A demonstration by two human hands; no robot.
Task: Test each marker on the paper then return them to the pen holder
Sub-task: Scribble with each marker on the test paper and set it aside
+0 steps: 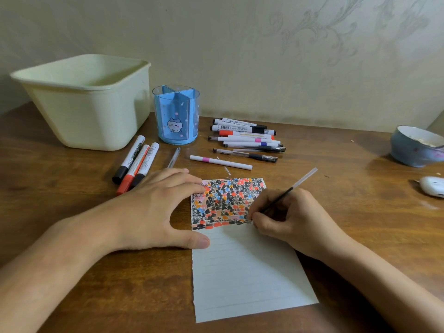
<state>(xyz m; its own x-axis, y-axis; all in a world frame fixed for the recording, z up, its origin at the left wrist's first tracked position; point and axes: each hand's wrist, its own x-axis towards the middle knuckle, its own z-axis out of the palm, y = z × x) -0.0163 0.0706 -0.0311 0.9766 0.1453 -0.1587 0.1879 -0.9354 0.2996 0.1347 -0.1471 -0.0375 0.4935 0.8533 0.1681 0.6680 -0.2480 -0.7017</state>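
While the left hand (153,207) pins the paper's (247,272) edge, the right hand (288,219) grips a pen (292,188).

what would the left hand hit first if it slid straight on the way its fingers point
The left hand points right, across the top of the paper. It would likely cross the scribbled patch and meet the right hand holding the pen.

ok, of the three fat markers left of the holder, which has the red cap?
The middle one: red cap and a red strip along its barrel. The two flanking it have black caps, left and right.
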